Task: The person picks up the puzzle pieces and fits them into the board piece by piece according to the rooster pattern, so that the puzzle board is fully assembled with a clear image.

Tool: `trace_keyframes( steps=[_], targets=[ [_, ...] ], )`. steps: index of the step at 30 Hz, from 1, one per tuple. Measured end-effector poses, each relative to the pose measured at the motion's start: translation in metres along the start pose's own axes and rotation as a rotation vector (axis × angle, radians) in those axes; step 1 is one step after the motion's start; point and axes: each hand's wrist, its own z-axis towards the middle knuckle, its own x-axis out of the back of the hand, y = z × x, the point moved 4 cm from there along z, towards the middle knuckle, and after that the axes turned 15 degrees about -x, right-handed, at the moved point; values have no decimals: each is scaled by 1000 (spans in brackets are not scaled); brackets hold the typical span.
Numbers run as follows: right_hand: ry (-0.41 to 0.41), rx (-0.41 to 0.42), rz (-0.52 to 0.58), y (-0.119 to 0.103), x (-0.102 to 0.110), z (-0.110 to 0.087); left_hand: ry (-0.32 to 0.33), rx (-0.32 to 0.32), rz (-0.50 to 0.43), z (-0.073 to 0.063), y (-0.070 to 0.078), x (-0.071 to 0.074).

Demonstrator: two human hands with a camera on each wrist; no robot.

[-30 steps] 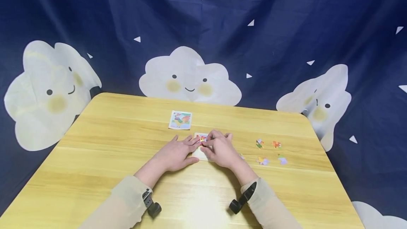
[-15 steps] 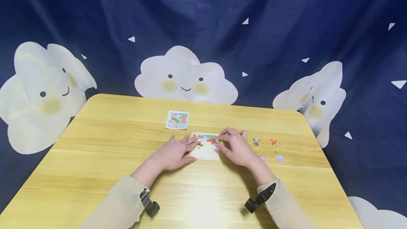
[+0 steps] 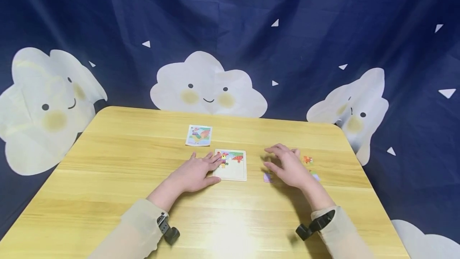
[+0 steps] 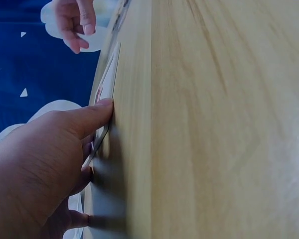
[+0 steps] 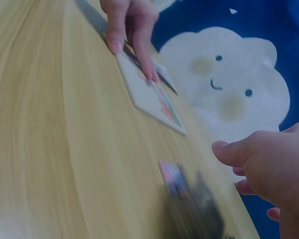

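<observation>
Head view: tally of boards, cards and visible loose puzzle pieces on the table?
Board: 1
Card: 1
Loose pieces: 3 visible; the right hand may hide more
Total visible: 5

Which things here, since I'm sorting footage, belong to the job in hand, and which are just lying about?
Belong to the job:
puzzle tray, partly filled, touched by the left hand
loose puzzle pieces near the right hand
picture card, probably the guide

Just around it:
wooden table, as support
cloud-patterned curtain behind
black wrist straps
</observation>
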Motion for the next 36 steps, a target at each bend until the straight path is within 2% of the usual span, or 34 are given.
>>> trace_keyframes(
  steps=[12, 20, 27, 36],
  targets=[
    [0, -57, -18, 42, 13, -6, 5, -3, 6, 0, -1, -1],
    [-10, -140, -23, 69, 18, -8, 16, -9, 5, 0, 0, -1],
    [-35, -196, -13, 81, 19, -8, 22, -9, 4, -1, 0, -1],
    [-39, -249, 53, 88, 19, -5, 19, -3, 2, 0, 0, -1]
  ],
)
